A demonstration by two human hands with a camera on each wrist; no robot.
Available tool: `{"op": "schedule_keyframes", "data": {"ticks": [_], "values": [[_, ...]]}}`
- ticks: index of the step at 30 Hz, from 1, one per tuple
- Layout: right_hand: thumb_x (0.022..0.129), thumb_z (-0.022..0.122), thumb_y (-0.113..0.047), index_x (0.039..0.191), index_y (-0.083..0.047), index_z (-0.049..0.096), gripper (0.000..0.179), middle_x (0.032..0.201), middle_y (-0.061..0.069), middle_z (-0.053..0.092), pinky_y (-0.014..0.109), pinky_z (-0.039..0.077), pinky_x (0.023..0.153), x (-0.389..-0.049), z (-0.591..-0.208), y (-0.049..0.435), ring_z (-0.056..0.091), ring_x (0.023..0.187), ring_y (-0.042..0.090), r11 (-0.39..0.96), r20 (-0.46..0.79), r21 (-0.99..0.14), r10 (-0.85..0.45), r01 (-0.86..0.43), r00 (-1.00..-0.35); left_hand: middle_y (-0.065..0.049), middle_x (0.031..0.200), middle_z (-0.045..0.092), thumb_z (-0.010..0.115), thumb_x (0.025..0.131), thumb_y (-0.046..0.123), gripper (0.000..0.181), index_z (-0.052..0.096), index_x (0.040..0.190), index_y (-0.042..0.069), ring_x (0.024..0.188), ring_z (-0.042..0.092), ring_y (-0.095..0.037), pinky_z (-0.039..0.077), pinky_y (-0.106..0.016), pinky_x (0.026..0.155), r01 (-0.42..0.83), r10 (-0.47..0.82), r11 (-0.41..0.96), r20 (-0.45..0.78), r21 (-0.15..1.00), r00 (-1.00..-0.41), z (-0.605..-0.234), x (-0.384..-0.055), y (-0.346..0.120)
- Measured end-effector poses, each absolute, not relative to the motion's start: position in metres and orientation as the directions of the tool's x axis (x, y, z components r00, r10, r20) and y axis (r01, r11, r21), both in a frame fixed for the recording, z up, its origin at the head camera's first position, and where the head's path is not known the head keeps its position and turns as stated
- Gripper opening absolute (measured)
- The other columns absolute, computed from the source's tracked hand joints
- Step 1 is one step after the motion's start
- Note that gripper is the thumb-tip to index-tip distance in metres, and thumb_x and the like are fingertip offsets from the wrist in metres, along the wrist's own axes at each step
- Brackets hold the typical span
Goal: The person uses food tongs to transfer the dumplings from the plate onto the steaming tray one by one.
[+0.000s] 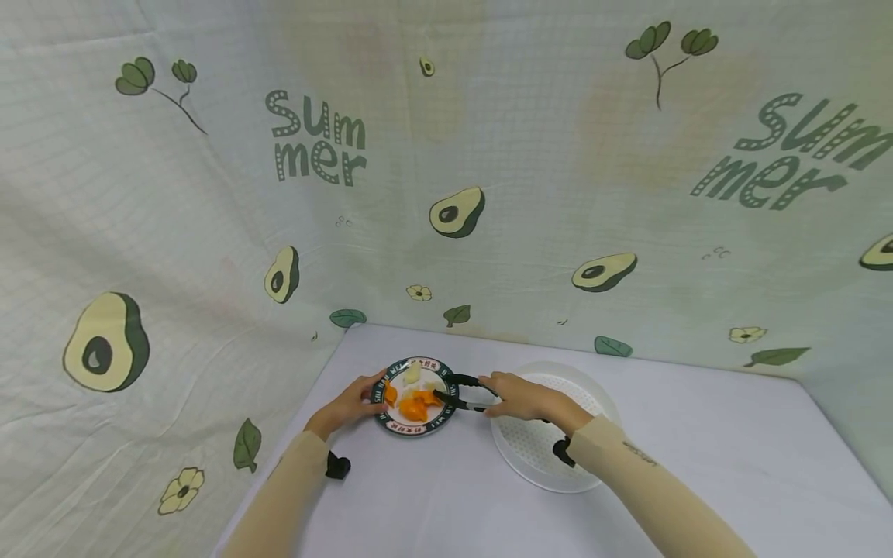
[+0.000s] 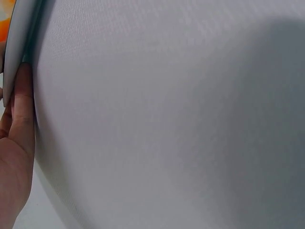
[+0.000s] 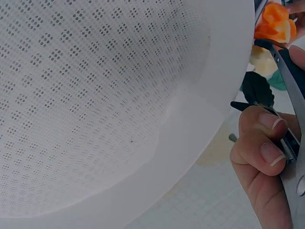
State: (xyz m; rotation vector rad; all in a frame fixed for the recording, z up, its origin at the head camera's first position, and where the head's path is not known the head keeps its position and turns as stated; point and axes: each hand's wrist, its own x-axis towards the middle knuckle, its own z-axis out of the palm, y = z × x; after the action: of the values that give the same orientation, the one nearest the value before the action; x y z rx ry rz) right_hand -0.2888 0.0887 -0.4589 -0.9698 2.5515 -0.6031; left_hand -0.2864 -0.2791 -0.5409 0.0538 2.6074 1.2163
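My left hand (image 1: 351, 403) grips the left rim of a round plate (image 1: 407, 429) with a dark patterned border. In the left wrist view, fingers (image 2: 23, 114) of that hand lie along the plate's underside. On the plate are orange pieces (image 1: 413, 410) and pale yellow pieces (image 1: 412, 373). My right hand (image 1: 515, 397) holds black-tipped tongs (image 1: 463, 404), curled round their metal arms. The tongs stand apart at the tips, which reach over the plate's right side, the lower tip right at an orange piece. In the right wrist view, orange food (image 3: 275, 21) shows beyond the tongs.
A wide white perforated basket (image 1: 533, 463) stands right of the plate, under my right forearm. A white cloth (image 1: 725, 449) covers the table. Printed fabric (image 1: 516, 256) hangs along the back and left sides. Black wrist mounts (image 1: 338, 466) sit on both wrists.
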Motion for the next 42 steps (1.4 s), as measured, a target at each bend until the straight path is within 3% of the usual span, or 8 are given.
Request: {"op": "schedule_keyframes", "data": {"ticks": [15,22,37,42], "values": [[0.096,0.068,-0.022,0.147,0.007,0.042,0.063,0.140,0.025,0.050,0.047,0.041,0.107,-0.289,-0.461,0.074,0.049,0.130,0.037,0.710,-0.206,-0.445,-0.674,-0.546,-0.709,-0.020,0.140,0.043,0.076,0.090,0.023,0.081,0.032,0.157,0.014,0.120,0.043,-0.038,0.034,-0.059,0.108,-0.065,0.157,0.640,-0.213,0.766,-0.964,-0.540,-0.283,-0.279],[0.097,0.067,-0.021,0.147,0.007,0.042,0.062,0.133,0.021,0.055,0.045,0.045,0.103,-0.289,-0.466,0.073,0.054,0.124,0.033,0.706,-0.201,-0.435,-0.681,-0.559,-0.704,-0.019,0.141,0.043,0.076,0.090,0.023,0.081,0.032,0.157,0.016,0.122,0.043,-0.039,0.034,-0.059,0.108,-0.067,0.158,0.632,-0.213,0.772,-0.964,-0.540,-0.284,-0.280],[0.098,0.065,-0.020,0.147,0.006,0.041,0.061,0.130,0.023,0.056,0.046,0.047,0.100,-0.288,-0.466,0.080,0.056,0.119,0.032,0.670,-0.163,-0.513,-0.690,-0.537,-0.705,-0.019,0.140,0.044,0.077,0.089,0.023,0.081,0.033,0.157,0.016,0.123,0.044,-0.039,0.034,-0.060,0.108,-0.074,0.146,0.634,-0.213,0.769,-0.966,-0.541,-0.284,-0.280],[0.098,0.064,-0.021,0.149,0.007,0.038,0.063,0.139,0.026,0.050,0.050,0.041,0.106,-0.287,-0.462,0.087,0.049,0.129,0.037,0.652,-0.142,-0.541,-0.694,-0.531,-0.706,-0.022,0.144,0.041,0.076,0.090,0.024,0.081,0.032,0.157,0.017,0.125,0.043,-0.040,0.033,-0.060,0.109,-0.080,0.142,0.637,-0.218,0.767,-0.966,-0.542,-0.285,-0.280]]}}
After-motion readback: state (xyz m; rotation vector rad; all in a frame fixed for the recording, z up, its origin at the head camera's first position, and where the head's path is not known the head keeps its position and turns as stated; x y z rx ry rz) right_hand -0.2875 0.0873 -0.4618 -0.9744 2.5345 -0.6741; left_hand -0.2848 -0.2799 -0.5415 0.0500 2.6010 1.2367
